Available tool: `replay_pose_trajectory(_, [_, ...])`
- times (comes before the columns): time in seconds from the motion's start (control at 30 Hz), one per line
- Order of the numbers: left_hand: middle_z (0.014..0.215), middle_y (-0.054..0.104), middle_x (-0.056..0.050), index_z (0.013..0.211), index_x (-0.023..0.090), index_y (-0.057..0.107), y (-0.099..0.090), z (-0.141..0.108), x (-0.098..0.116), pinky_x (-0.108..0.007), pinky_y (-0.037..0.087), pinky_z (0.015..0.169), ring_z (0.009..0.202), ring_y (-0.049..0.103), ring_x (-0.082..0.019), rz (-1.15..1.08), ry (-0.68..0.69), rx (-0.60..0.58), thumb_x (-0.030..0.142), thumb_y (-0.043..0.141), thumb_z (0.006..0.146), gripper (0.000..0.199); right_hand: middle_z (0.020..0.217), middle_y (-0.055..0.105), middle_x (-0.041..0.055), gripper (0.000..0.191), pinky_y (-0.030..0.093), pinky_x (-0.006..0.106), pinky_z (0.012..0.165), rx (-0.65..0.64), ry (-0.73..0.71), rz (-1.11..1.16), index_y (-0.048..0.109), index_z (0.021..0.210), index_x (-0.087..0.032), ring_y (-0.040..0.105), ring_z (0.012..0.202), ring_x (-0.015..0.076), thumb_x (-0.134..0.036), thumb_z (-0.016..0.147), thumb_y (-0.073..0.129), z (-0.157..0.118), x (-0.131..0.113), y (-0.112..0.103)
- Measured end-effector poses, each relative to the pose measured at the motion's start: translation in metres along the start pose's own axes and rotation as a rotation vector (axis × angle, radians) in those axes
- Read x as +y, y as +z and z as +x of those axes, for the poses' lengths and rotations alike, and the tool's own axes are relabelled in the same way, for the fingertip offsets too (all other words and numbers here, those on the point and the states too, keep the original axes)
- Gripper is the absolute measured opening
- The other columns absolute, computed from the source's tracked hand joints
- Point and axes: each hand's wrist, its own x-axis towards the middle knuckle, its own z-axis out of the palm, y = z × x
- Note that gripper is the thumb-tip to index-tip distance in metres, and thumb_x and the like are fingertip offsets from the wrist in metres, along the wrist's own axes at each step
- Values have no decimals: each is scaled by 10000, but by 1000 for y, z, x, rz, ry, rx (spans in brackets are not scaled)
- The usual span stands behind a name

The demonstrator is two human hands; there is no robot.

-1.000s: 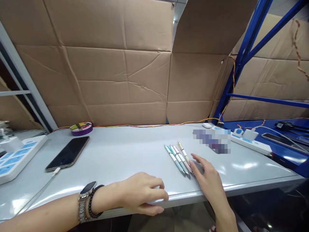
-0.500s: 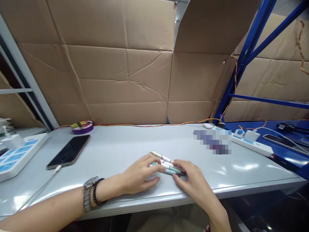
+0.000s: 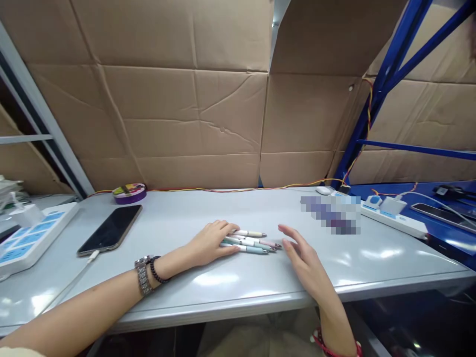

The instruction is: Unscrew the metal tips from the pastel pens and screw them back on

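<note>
Several pens (image 3: pixel 256 242) with white, cream, pink and pale green-blue barrels lie side by side in a loose bunch on the glossy white table (image 3: pixel 178 218). Over their left ends my left hand (image 3: pixel 210 243) is curled, fingers and thumb around the bunch, so those ends are hidden. The cream pen (image 3: pixel 250 233) lies slightly apart at the far side; a pale blue pen (image 3: pixel 255 250) is nearest me. Just off the right-hand tips is my right hand (image 3: pixel 303 255), open and holding nothing, its thumb and fingers apart.
A phone (image 3: pixel 111 230) on a charging cable lies at the left, near a power strip (image 3: pixel 69 215) and a purple tape roll (image 3: pixel 129 193). A blurred-out item (image 3: pixel 330 215) and another power strip (image 3: pixel 405 224) are at the right. Cardboard (image 3: pixel 186 109) stands behind the table.
My left hand has shifted left and closed around the pens' left ends. My right hand has let go of their right ends and moved away to the right. The pens now sit slightly farther from me.
</note>
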Motion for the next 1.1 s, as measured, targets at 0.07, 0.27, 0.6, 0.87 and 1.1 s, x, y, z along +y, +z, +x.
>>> replay_pose_trajectory(0.07, [1037,543,-50,1175,206,483,0,1,-4,-339,406,790,915,511,-227,26,-32,7,467,452,893,385,1299,510,54,373,344,407,1023,-6,2,-2,493,1223,-234,432,1221,220,-381,906,362,1,1,0])
replay_pose_trajectory(0.27, [1063,557,-49,1175,252,483,2,5,-17,-348,404,784,934,512,-244,95,-139,30,489,431,894,371,1210,568,61,350,357,414,1004,16,-38,-43,549,1139,-222,472,1175,228,-337,907,314,1,-1,1])
replay_pose_trajectory(0.6, [1190,439,-93,1240,258,438,4,2,-15,-414,381,891,1066,440,-276,144,-141,125,453,466,879,411,1163,592,45,326,396,388,966,-10,-61,-81,568,1088,-245,511,1116,215,-302,906,303,1,1,2])
replay_pose_trajectory(0.87, [1179,422,-98,876,183,530,2,-2,2,-385,387,899,1102,400,-254,96,110,95,342,440,916,186,797,649,22,359,464,298,695,-82,-61,-192,582,929,-231,609,774,192,-416,933,274,-1,-10,4])
replay_pose_trajectory(1.1, [809,576,-25,881,182,484,7,-12,36,-260,395,639,705,542,-167,54,141,-60,307,228,983,302,482,431,-26,478,294,271,480,-165,-140,-232,409,526,-214,399,460,133,-415,938,273,-8,-17,12])
